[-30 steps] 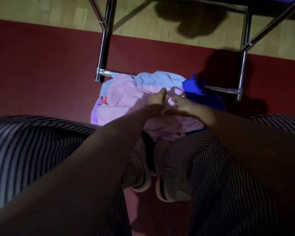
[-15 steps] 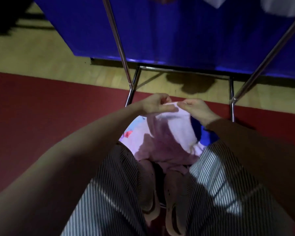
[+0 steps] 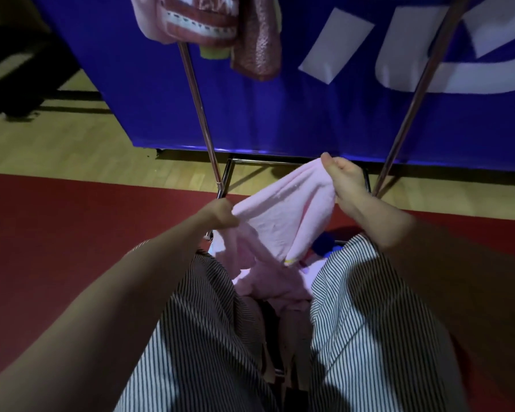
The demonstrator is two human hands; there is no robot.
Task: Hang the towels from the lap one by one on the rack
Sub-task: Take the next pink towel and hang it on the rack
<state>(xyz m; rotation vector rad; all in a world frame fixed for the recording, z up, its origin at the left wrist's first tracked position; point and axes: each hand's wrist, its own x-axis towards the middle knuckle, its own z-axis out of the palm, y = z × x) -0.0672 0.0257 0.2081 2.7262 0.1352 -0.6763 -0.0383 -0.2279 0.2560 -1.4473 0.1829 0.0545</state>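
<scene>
In the head view we look down on a pale wooden floor (image 3: 72,150), with a red mat (image 3: 72,233) nearer us and a blue banner (image 3: 280,99) with white lettering standing behind. The rack (image 3: 199,108) rises in front of the banner. One shiny upright passes just beyond the left hand (image 3: 220,217), the other just beyond the right hand (image 3: 351,185). High above the left hand, the hung towels (image 3: 208,22) drape at the top of the picture, one pink and patterned, one reddish.

Both hands hold the pink towel (image 3: 280,215). The left hand's fingers are curled tight round one end of its upper edge. The right hand, raised higher, pinches the other end between thumb and fingers. The cloth is stretched between the two hands and sags below them to the lap. There the heap of towels (image 3: 268,281) lies between the knees of the striped trousers (image 3: 208,337), with a blue one showing just under the right wrist.

We judge the towel to be light, soft and quite limp, with a fleecy face that should not slip from the fingers. It will keep no shape of its own, so we would hold it at the two top corners, hands kept well apart. Its trailing end may snag the heap beneath.
</scene>
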